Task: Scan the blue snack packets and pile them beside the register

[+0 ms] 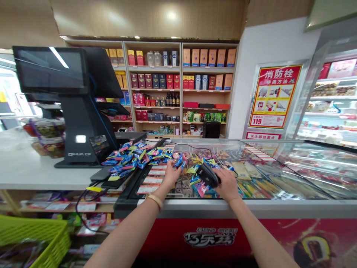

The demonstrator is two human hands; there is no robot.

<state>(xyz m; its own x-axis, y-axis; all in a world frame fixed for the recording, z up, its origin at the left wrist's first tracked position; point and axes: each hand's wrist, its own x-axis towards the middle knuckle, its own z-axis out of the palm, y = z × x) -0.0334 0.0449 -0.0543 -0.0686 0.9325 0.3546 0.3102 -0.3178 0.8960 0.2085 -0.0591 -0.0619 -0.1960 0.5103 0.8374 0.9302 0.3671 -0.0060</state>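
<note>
Wall poster [275, 97] reads "消防栓", "119"; left hand [171, 174] pinches blue packet [179, 160], right hand [227, 183] grips scanner [206, 175].

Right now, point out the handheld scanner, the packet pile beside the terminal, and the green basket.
Handheld scanner [207, 175], head view: its black body.
Packet pile [134, 158], head view: wrappers near its middle.
Green basket [58, 240], head view: its side wall.

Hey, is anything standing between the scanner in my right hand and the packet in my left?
Nothing visible blocks the gap from scanner to blue packet; only loose packets lie on the glass lid there.
</note>
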